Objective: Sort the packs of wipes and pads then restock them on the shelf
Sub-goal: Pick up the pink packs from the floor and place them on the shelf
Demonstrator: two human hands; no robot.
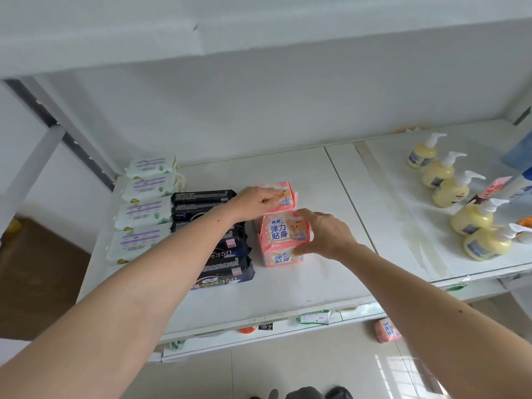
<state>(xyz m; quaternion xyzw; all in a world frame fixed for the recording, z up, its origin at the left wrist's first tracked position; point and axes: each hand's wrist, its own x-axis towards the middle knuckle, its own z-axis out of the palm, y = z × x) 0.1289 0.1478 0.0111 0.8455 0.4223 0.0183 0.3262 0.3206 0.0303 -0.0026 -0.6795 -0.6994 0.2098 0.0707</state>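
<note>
Right hand [325, 234] fingers wrap the front pink pack [280, 240] on the shelf [331, 197], left hand [256, 201] fingers pressed together, flat on the back pink pack [283, 197]

On shelf: 4 white wipe packs [144, 208], 4 black pad packs [227, 256], 3 pink pad packs [280, 237]. 5 yellow pump bottles [449, 191] right. 1 more pink pack [387, 330] below.
</note>
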